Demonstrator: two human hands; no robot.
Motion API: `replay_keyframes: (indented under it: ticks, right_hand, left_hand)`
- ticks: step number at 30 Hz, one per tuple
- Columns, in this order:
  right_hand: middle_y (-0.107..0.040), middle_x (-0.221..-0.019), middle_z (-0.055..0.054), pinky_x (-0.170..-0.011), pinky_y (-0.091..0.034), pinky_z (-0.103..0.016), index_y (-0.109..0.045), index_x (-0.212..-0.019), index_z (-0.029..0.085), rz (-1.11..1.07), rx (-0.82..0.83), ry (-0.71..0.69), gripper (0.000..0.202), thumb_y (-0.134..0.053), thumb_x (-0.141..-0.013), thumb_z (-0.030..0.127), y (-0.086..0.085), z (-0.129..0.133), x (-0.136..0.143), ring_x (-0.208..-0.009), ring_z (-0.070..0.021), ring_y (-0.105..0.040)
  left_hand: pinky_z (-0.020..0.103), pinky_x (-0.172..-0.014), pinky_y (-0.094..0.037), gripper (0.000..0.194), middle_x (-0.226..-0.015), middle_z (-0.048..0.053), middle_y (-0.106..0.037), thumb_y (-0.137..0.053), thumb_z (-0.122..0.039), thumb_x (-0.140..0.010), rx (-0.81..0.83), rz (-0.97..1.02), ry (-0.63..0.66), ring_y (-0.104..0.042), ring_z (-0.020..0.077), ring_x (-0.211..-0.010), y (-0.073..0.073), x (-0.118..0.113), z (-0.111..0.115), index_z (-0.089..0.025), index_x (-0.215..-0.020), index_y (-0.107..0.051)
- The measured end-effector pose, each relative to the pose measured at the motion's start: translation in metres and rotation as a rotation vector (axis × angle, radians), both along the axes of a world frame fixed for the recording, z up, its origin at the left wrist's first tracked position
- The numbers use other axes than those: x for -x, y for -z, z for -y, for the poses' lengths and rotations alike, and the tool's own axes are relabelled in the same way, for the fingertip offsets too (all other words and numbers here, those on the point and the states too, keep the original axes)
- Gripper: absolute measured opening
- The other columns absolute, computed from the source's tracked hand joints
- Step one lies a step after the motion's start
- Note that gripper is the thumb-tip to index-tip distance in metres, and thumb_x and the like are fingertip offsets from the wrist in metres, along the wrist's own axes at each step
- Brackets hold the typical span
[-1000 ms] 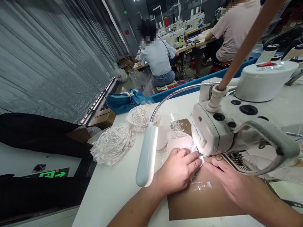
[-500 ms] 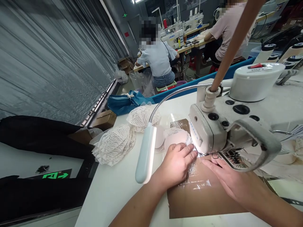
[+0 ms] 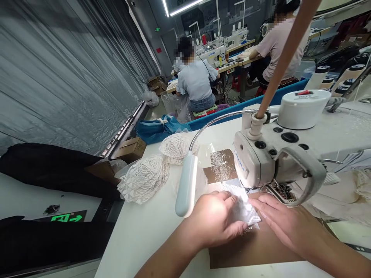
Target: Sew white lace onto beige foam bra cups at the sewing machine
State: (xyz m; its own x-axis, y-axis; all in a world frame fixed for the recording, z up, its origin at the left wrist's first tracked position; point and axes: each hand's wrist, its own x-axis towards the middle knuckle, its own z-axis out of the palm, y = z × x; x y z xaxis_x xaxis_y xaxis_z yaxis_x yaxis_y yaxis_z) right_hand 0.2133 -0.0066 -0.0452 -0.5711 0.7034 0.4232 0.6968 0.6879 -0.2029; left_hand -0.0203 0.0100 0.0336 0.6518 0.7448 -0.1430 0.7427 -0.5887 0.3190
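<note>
White lace fabric (image 3: 243,208) lies on the brown board (image 3: 255,247), in front of the needle area of the sewing machine (image 3: 255,158). My left hand (image 3: 217,218) grips the left side of the lace, thumb below and fingers above. On the right, my right hand (image 3: 275,214) rests on the board with fingers extended, its fingertips at the lace's right edge. Under the machine head, the needle and foot are mostly hidden. A lamp (image 3: 187,185) on a bent metal neck hangs left of the machine.
Two stacks of lace pieces (image 3: 145,177) sit on the white table (image 3: 139,235) at the left. More pale fabric (image 3: 342,193) lies right of the machine. Behind the table are a blue cloth (image 3: 159,129) and two seated people at other machines.
The lace has come toward me and now lies flat between my hands. My left hand has moved slightly down with it. The view has tilted up a little.
</note>
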Motion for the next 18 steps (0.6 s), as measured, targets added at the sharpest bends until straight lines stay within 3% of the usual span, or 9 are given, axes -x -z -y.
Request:
replay_keyframes:
  ticks: [4,9,13,18]
  right_hand:
    - [-0.068,-0.115,-0.012,-0.067,-0.053,-0.031,-0.062,-0.116,0.017,0.031,0.021,-0.071,0.046,-0.034,-0.083,0.002,-0.009,-0.001,0.003,-0.088,-0.0207,-0.068]
    - [-0.069,-0.087,-0.008,-0.055,-0.046,-0.028,-0.061,-0.114,0.016,0.03,0.065,-0.075,0.043,-0.035,-0.083,0.002,-0.007,0.0,0.004,-0.068,-0.0178,-0.065]
    - [-0.066,-0.078,-0.006,-0.053,-0.043,-0.028,-0.061,-0.112,0.017,0.042,0.086,-0.058,0.041,-0.035,-0.083,0.004,0.002,0.002,0.002,-0.065,-0.0194,-0.063]
    - [-0.068,-0.092,-0.011,-0.052,-0.044,-0.028,-0.062,-0.111,0.017,0.015,0.072,-0.015,0.041,-0.033,-0.085,0.005,0.001,0.002,0.004,-0.07,-0.0198,-0.065]
  left_hand:
    - [0.037,-0.081,-0.051,0.04,-0.109,0.01,-0.066,-0.051,-0.041,-0.09,-0.063,0.085,0.031,-0.059,0.0249,-0.092,0.008,-0.003,0.004,-0.014,-0.119,-0.061]
    - [0.043,-0.091,-0.047,0.045,-0.132,0.008,-0.057,-0.052,-0.043,-0.09,-0.128,0.095,0.055,-0.053,0.0267,-0.103,0.025,-0.015,0.006,-0.017,-0.127,-0.055]
    - [0.044,-0.093,-0.046,0.05,-0.137,0.009,-0.054,-0.054,-0.046,-0.089,-0.115,0.062,0.057,-0.052,0.0279,-0.107,0.026,-0.02,0.006,-0.016,-0.129,-0.053]
    - [0.044,-0.094,-0.045,0.053,-0.138,0.011,-0.052,-0.053,-0.044,-0.089,-0.111,0.046,0.068,-0.053,0.0293,-0.11,0.027,-0.021,0.002,-0.014,-0.133,-0.05]
